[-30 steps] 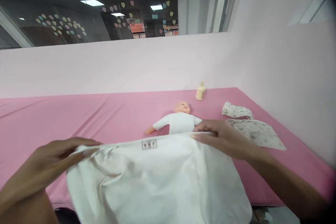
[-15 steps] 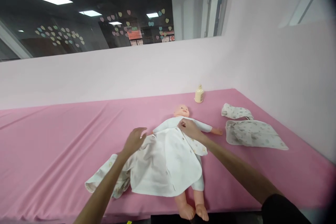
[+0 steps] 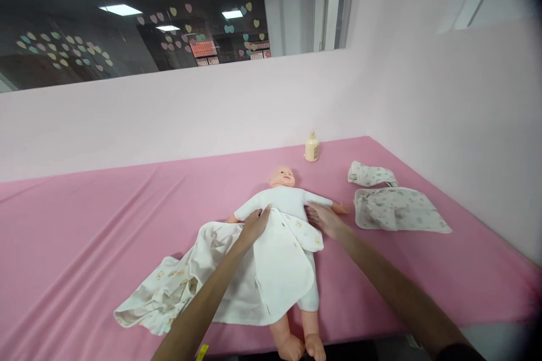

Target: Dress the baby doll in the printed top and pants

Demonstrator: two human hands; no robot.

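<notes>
1. On the pink table cover [image 3: 84,225], near its front edge, a white baby garment [image 3: 271,271] with small yellow prints lies spread over the lower body of a baby doll [image 3: 284,197]; its left part trails off in a crumpled heap toward the near left.
2. The doll lies on its back in a white bodysuit, head toward the wall; its legs are covered by the garment, and its feet are cut off by the bottom edge.
3. The left hand [image 3: 254,224] rests flat on the garment's upper edge at the doll's chest, fingers stretched out and nearly together, gripping nothing.
4. The right hand [image 3: 324,218] lies flat just beside the garment's right flap, near the doll's arm, fingers extended; whether it touches the cloth cannot be told.
5. Well apart to the right lie 2 patterned cloths [image 3: 393,208]; a small cream bottle [image 3: 312,147] stands by the wall.
</notes>
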